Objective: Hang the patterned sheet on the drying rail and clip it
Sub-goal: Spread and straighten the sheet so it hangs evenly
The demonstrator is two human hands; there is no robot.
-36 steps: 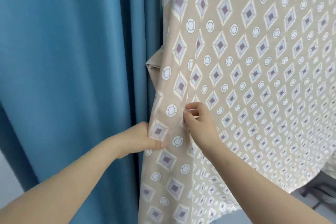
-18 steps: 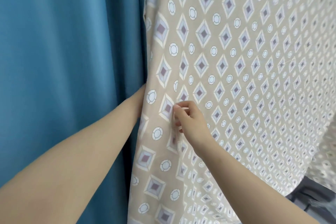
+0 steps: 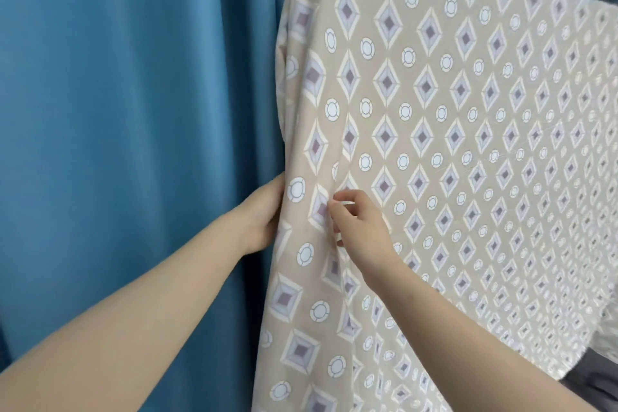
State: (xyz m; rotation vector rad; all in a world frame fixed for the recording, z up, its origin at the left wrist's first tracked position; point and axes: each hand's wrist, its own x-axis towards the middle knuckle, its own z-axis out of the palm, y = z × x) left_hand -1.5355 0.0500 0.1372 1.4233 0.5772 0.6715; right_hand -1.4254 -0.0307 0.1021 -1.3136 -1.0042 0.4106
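The patterned sheet (image 3: 451, 144) is hanging in front of me, a beige cloth printed with rows of grey-and-plum diamonds and small white rings. It is draping down from somewhere above the top of the view, so I cannot tell what is carrying it there. Its top edge is sloping down toward the right, and its left edge is falling in a long, slightly folded line.

Just left of the sheet, a blue curtain (image 3: 133, 110) is hanging in broad vertical folds, filling that whole side of the room. More of the same blue is showing above the sheet's sloping top edge. Below the sheet's lower right corner, something dark grey (image 3: 595, 381) is peeking out, too little of it to name.

The left hand (image 3: 264, 214) is reaching along the curtain to the sheet's left edge, about halfway down. Its fingers are going behind the cloth and are hidden there, so I cannot tell whether they are closing on it.

The right hand (image 3: 361, 227) is lying against the front of the sheet, just right of that same edge. Its thumb and forefinger are pinching together on a small fold of the cloth, and the other fingers are curling in loosely beneath. Both forearms are bare.
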